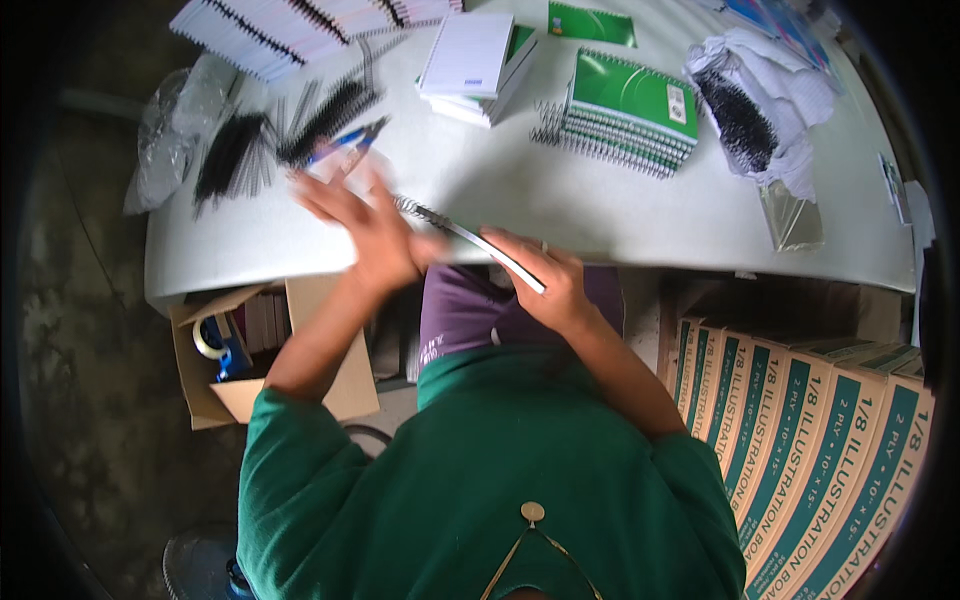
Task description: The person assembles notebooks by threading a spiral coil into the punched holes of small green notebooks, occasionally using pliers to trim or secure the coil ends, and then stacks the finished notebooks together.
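My right hand (552, 285) is closed on a thin notebook (497, 262), seen nearly edge-on and tilted at the table's near edge. A wire coil (408, 206) sticks out from the notebook's upper left end. My left hand (368, 225) is blurred by motion beside that coil, its fingers spread and nothing visible in them. Just beyond its fingertips is a blue-handled pair of pliers (352, 140), partly hidden by the blur. Loose black binding coils (240, 160) lie in a heap to the left of the pliers.
Green spiral notebooks (635, 105) are stacked at right centre, with a white-topped stack (465, 60) beside them. More coils (738, 118) lie on white cloth-like wrapping (795, 95). Below the table stand an open carton (245, 400) at left and several boxes (800, 420) at right.
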### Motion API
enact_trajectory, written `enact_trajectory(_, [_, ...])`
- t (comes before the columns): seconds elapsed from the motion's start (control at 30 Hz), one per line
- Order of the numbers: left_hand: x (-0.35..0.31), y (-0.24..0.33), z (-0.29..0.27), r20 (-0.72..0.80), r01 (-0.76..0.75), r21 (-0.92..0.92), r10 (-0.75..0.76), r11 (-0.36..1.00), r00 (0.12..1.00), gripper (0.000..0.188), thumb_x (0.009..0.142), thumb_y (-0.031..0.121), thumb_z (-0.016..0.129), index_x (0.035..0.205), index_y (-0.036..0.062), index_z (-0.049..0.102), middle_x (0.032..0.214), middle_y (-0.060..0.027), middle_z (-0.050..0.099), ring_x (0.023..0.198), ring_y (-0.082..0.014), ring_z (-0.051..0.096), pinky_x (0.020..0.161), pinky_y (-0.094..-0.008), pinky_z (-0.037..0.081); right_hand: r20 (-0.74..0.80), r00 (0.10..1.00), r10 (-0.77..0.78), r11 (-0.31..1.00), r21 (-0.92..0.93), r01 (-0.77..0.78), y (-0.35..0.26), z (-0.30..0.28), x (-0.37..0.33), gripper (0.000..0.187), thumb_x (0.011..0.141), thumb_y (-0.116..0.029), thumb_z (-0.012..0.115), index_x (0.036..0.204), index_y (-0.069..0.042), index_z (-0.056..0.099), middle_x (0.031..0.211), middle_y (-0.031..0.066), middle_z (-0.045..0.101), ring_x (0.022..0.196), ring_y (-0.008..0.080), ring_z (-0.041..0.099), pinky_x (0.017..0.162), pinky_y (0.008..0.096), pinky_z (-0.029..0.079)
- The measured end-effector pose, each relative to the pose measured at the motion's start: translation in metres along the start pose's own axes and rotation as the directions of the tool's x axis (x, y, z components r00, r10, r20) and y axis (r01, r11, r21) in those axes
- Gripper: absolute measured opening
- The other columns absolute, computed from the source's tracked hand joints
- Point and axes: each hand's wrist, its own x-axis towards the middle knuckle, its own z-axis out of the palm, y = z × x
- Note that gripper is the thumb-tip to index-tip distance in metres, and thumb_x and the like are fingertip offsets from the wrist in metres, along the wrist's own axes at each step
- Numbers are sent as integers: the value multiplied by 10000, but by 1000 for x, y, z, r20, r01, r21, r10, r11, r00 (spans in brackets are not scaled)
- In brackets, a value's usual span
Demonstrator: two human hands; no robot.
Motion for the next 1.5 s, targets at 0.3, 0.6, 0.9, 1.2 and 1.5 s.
enact_trajectory(0.3, [44,-6,-3,-277,-83,37,90,996,957,1049,787,726,308,1363,-116,63,1415,-348,27,1308,-507,-21,1009,-609,-67,-3,1000,12,1000,22,-12,1,7,-3,386,720,65,623,1094,-31,603,985,124,645,839,263,635,717,340,512])
enact_trajectory(0.6, [21,24,4,-118,-24,23,26,999,993,1088,716,797,338,1321,-98,214,1335,-450,35,1263,-556,77,929,-711,60,-27,1000,-3,1000,1,3,4,9,-4,389,729,63,606,1105,-34,598,1007,128,640,848,277,635,732,342,511])
enact_trajectory(0.9, [12,18,17,-193,-409,38,408,912,892,985,674,810,380,1256,15,401,1208,-380,362,1082,-561,374,860,-655,270,21,999,-26,999,-30,26,12,6,-5,622,724,25,614,1307,-48,410,1028,132,633,839,287,638,703,353,515])
enact_trajectory(1.2, [-18,26,31,31,-328,-54,330,943,943,1020,627,770,471,1178,-85,396,1169,-334,392,956,-455,441,736,-603,358,87,996,-11,1000,-2,11,7,6,5,673,715,23,612,1334,-61,360,1063,155,619,888,304,633,739,350,521])
enact_trajectory(1.5, [36,60,16,-117,-69,-134,54,989,992,869,756,720,385,1287,33,412,1279,-251,399,1245,-495,230,974,-642,113,83,994,76,988,125,-86,15,2,5,728,802,-98,612,1383,-76,174,1136,170,587,907,359,618,764,364,498])
